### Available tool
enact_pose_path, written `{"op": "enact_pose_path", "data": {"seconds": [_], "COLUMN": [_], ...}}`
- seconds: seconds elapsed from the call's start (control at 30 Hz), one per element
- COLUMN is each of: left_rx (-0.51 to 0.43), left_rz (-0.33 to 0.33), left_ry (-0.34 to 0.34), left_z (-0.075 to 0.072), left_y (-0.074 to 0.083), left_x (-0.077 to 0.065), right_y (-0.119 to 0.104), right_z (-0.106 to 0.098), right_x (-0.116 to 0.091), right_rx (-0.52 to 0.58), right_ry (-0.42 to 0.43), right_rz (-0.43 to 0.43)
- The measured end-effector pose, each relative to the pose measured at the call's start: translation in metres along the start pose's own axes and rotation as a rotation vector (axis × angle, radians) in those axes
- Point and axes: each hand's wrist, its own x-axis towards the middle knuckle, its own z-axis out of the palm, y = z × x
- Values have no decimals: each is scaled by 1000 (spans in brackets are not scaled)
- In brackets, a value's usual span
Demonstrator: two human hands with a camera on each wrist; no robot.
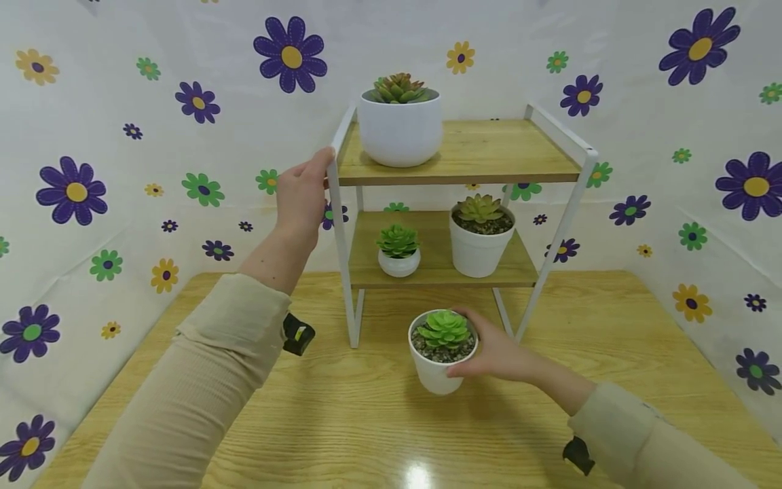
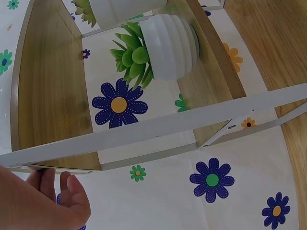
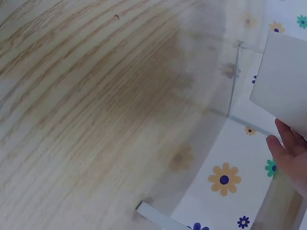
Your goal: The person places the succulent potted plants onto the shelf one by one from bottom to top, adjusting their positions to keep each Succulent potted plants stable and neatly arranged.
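A two-tier plant shelf [image 1: 516,151] with wooden boards and a white metal frame stands on the table. My left hand [image 1: 302,197] grips its frame at the upper left front corner; in the left wrist view the fingers [image 2: 73,191] curl by the side bar. In front of the shelf, my right hand [image 1: 497,350] holds a white pot [image 1: 436,375] with a bright green succulent [image 1: 444,329], thumb and fingers around its right side. The right wrist view shows this pot [image 3: 280,79] raised off the table, its far side hidden.
A large white pot [image 1: 400,132] with a reddish-green succulent stands on the top board, at left. On the lower board are a small white pot [image 1: 400,262] at left and a medium one [image 1: 479,250] at right. Flower-printed sheeting [image 1: 232,41] surrounds the wooden table [image 1: 342,421].
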Motion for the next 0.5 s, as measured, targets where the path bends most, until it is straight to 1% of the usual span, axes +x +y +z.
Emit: {"op": "enact_pose_path", "data": {"seconds": [0.3,0.5], "left_rx": [-14,-13], "left_rz": [1,10], "left_ry": [1,4], "left_z": [1,0], "left_y": [-2,-2], "left_x": [2,2], "right_y": [-7,-12], "right_z": [-13,-20], "right_x": [-7,-11], "right_rx": [0,-10], "right_ry": [13,17], "right_rz": [-22,-1]}}
